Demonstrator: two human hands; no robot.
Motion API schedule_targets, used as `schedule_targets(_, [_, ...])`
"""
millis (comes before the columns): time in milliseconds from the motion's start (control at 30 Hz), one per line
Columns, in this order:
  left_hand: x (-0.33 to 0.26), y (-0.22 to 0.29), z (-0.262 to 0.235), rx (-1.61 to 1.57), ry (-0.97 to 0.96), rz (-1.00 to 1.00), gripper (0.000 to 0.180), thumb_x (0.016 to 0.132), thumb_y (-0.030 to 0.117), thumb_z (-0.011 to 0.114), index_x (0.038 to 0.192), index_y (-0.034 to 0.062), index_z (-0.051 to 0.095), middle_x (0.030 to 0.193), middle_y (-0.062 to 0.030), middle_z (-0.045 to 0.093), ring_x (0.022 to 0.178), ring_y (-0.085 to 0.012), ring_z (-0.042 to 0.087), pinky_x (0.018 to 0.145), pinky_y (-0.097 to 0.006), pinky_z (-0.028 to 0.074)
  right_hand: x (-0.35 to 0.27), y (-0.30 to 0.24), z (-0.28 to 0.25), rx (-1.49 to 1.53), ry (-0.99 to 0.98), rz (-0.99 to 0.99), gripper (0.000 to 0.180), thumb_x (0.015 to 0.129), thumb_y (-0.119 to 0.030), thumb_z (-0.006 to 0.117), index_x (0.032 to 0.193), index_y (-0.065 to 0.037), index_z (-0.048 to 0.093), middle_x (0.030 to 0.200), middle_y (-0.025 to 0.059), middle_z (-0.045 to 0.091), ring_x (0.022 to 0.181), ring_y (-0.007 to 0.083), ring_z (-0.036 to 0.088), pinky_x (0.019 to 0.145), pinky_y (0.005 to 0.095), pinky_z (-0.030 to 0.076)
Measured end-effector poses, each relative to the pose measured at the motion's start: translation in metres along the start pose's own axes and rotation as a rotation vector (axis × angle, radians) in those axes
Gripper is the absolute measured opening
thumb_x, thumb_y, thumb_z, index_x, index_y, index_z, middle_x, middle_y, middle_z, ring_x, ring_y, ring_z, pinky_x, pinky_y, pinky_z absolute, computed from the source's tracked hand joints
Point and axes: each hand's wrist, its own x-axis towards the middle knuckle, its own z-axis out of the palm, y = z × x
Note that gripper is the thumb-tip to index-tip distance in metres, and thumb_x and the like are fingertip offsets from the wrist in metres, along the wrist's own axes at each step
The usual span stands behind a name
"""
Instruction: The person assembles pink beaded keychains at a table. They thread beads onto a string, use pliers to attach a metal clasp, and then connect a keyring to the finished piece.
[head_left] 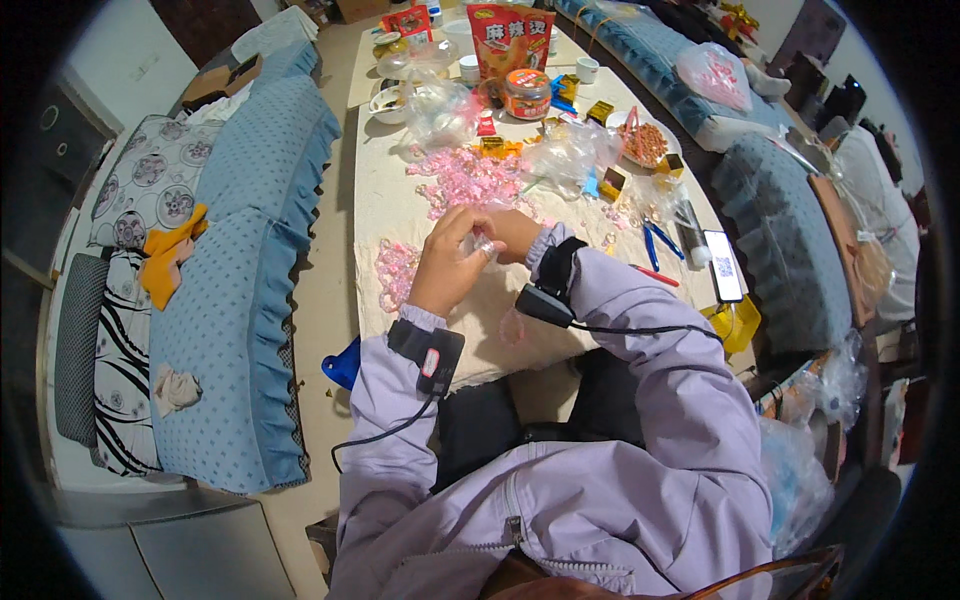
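Note:
Over the near middle of the table (540, 350), my left hand (447, 262) is closed in a pinch on a small piece of clear plastic (486, 241), which looks like a little bag. My right hand (514, 234) meets it from the other side, its fingers bent around the same plastic and partly hidden. What the plastic contains is too small to tell. Just beyond both hands spreads a heap of small pink packets (470, 178). Another cluster of pink pieces (398, 270) lies left of my left hand. A pink beaded loop (512, 326) rests below my right wrist.
At right lie blue-handled pliers (662, 245), a red pen-like stick (655, 275) and a phone (724, 266). Farther back stand a red snack pouch (510, 45), a lidded jar (527, 94), clear bags (570, 155) and a plate of brownish bits (622, 122). Blue-covered sofas (245, 270) flank the table.

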Motion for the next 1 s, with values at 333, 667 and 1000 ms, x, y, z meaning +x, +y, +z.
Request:
schedule_targets(333, [-0.009, -0.011, 0.007, -0.059, 0.005, -0.009, 0.017, 0.076, -0.003, 0.07, 0.092, 0.0019, 0.065, 0.113, -0.0144, 0.065, 0.109, -0.0327, 0.063, 0.096, -0.038, 0.05, -0.016, 0.009, 0.023, -0.267, -0.096, 0.136, 0.019, 0.078, -0.022, 0.069, 0.096, -0.016, 0.066, 0.085, 0.0115, 0.071, 0.078, 0.0342, 0.07, 0.063, 0.0485, 0.053])
schedule_targets(667, [0.003, -0.024, -0.014, -0.031, 0.082, -0.065, 0.015, 0.078, -0.003, 0.073, 0.091, 0.0023, 0.067, 0.108, -0.0111, 0.067, 0.107, -0.0263, 0.065, 0.096, -0.035, 0.05, -0.006, 0.009, 0.01, -0.388, -0.055, 0.26, 0.016, 0.084, -0.022, 0.064, 0.081, -0.009, 0.073, 0.08, 0.015, 0.072, 0.074, 0.0341, 0.072, 0.061, 0.048, 0.054])
schedule_targets(1000, [0.006, -0.025, -0.032, -0.021, 0.109, -0.17, 0.014, 0.081, -0.004, 0.071, 0.093, 0.003, 0.07, 0.118, -0.012, 0.068, 0.116, -0.0248, 0.064, 0.098, -0.033, 0.049, -0.003, -0.005, -0.033, -0.071, 0.063, 0.162, 0.007, 0.08, -0.019, 0.07, 0.082, -0.012, 0.073, 0.081, 0.0074, 0.072, 0.079, 0.0286, 0.07, 0.07, 0.0409, 0.053])
